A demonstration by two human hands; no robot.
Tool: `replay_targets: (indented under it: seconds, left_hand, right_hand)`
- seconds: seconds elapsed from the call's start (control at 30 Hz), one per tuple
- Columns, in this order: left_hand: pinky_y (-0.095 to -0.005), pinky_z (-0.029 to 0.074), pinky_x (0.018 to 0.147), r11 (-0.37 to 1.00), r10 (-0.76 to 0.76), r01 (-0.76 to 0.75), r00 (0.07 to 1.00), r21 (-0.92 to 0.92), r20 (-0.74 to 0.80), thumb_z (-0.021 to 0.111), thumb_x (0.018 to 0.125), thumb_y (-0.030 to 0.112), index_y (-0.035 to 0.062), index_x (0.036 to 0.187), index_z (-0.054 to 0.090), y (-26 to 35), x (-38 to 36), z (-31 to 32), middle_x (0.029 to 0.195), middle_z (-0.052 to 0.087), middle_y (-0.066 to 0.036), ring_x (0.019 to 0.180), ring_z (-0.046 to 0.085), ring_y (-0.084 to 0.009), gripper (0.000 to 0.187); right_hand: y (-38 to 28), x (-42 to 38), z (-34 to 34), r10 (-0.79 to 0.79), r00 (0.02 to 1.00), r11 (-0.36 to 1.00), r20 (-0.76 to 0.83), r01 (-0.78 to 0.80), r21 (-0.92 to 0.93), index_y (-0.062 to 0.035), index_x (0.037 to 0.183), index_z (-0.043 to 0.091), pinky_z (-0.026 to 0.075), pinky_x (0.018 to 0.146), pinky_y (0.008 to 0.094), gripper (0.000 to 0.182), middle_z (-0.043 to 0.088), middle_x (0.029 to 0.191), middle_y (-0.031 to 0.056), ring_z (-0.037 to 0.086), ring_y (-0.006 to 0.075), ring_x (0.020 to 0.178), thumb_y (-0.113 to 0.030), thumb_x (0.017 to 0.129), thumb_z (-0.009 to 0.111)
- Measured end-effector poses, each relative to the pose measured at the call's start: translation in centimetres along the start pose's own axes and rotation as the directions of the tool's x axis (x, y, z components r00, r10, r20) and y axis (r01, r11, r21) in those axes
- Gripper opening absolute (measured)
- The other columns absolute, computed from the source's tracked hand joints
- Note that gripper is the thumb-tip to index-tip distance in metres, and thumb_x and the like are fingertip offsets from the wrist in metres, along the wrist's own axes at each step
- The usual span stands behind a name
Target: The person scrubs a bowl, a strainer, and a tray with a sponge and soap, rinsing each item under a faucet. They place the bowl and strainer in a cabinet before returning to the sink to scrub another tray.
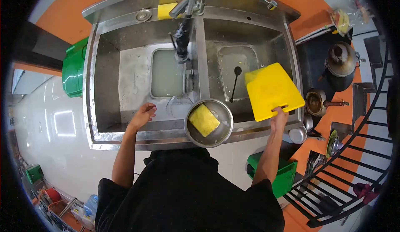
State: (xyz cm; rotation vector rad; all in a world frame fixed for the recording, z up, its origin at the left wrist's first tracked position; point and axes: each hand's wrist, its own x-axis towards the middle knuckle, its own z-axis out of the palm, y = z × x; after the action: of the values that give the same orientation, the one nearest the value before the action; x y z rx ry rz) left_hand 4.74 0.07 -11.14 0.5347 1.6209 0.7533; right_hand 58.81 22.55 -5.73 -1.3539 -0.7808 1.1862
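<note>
My right hand [279, 118] grips a yellow cutting board [273, 91] by the handle slot at its near edge. The board is over the right side of the right sink basin [212, 69]. Loosely curled and holding nothing, my left hand [143, 114] hovers by the near edge of the left basin [129, 71]. Between my hands, a round metal bowl [227, 132] sits at the front rim of the sink, with a yellow sponge [204, 120] inside it. A dark long-handled spoon [235, 84] lies in the right basin beside the board.
A faucet [182, 40] stands over the divider. On the back ledge are a drain strainer [143, 15] and a yellow cloth or sponge [166, 11]. Pots, including one with a wooden handle [315, 102], stand to the right. Green bins [75, 67] flank the sink.
</note>
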Motion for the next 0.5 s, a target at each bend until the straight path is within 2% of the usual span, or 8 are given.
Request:
replay_targets:
  seconds: [0.2,0.27,0.3,0.33,0.4,0.43,0.47,0.5]
  left_hand:
    - [-0.0334,0.050,0.072,0.998,-0.062,0.063,0.995,0.010,-0.084,0.060,0.096,0.030,0.0067,0.117,0.057,-1.2,1.0,-0.4,0.106,0.063,-0.004,0.089,0.063,-0.0160,0.032]
    - [-0.0338,0.050,0.071,0.996,-0.090,0.090,0.989,-0.004,-0.114,0.059,0.096,0.030,0.0065,0.115,0.057,-2.4,2.4,-1.1,0.104,0.064,-0.004,0.089,0.064,-0.0170,0.031]
    - [-0.0338,0.050,0.071,0.995,-0.095,0.095,0.989,-0.004,-0.111,0.059,0.096,0.030,0.0065,0.115,0.057,-2.9,2.8,-1.4,0.104,0.064,-0.004,0.089,0.064,-0.0170,0.031]
    - [-0.0337,0.050,0.070,0.994,-0.109,0.111,0.988,0.005,-0.111,0.059,0.096,0.030,0.0065,0.115,0.057,-3.3,3.2,-1.6,0.104,0.064,-0.004,0.089,0.064,-0.0172,0.030]
    - [-0.0337,0.050,0.069,0.992,-0.125,0.127,0.986,0.010,-0.107,0.058,0.096,0.029,0.0065,0.115,0.058,-3.2,3.8,-1.5,0.104,0.064,-0.005,0.088,0.064,-0.0174,0.029]
    - [-0.0332,0.050,0.068,0.990,-0.129,0.134,0.985,0.039,-0.111,0.059,0.095,0.029,0.0063,0.114,0.058,-2.9,4.0,-1.5,0.101,0.065,-0.005,0.088,0.064,-0.0169,0.030]
    - [-0.0328,0.050,0.068,0.988,-0.128,0.136,0.985,0.067,-0.116,0.060,0.094,0.028,0.0061,0.114,0.059,-2.6,4.5,-1.7,0.098,0.065,-0.005,0.087,0.064,-0.0164,0.030]
    - [-0.0328,0.050,0.068,0.989,-0.124,0.132,0.985,0.065,-0.116,0.060,0.094,0.028,0.0061,0.114,0.059,-2.4,5.4,-2.0,0.098,0.065,-0.005,0.087,0.064,-0.0164,0.030]
  right_hand:
    - [4.4,1.9,0.6,0.151,0.985,0.971,0.083,-0.164,0.173,-0.0102,0.111,0.051,0.049,0.080,0.0346,0.051,0.056,0.100,0.0049,0.058,0.0219,0.097,0.014,0.067,0.050]
    - [4.4,2.4,2.1,0.277,0.958,0.917,0.078,-0.288,0.274,-0.0125,0.107,0.051,0.050,0.082,0.0368,0.049,0.055,0.099,0.0055,0.058,0.0234,0.097,0.015,0.066,0.049]
    - [6.9,4.1,0.9,0.322,0.944,0.885,0.075,-0.328,0.329,-0.0129,0.108,0.051,0.051,0.082,0.0421,0.049,0.056,0.099,0.0067,0.059,0.0259,0.095,0.015,0.067,0.050]
    - [9.0,5.7,0.1,0.324,0.944,0.886,0.070,-0.328,0.327,-0.0129,0.108,0.051,0.051,0.082,0.0421,0.049,0.056,0.099,0.0067,0.059,0.0259,0.095,0.015,0.067,0.050]
    - [12.8,9.0,-0.8,0.548,0.831,0.802,-0.094,-0.491,0.341,-0.0134,0.112,0.052,0.051,0.081,0.0477,0.050,0.056,0.100,0.0091,0.061,0.0285,0.092,0.013,0.070,0.052]
    - [16.0,10.8,-1.6,0.471,0.839,0.880,-0.272,-0.426,0.209,-0.0080,0.117,0.052,0.051,0.083,0.0529,0.043,0.058,0.107,0.0133,0.062,0.0303,0.095,0.008,0.077,0.055]
    - [12.2,9.0,2.1,0.501,0.731,0.847,-0.464,-0.524,0.088,0.0007,0.121,0.051,0.050,0.086,0.0523,0.038,0.058,0.116,0.0171,0.061,0.0315,0.103,0.002,0.083,0.056]
    - [13.0,9.6,3.0,0.369,0.695,0.837,-0.617,-0.536,-0.104,0.0039,0.124,0.049,0.049,0.088,0.0492,0.040,0.057,0.119,0.0173,0.060,0.0312,0.105,-0.001,0.085,0.057]
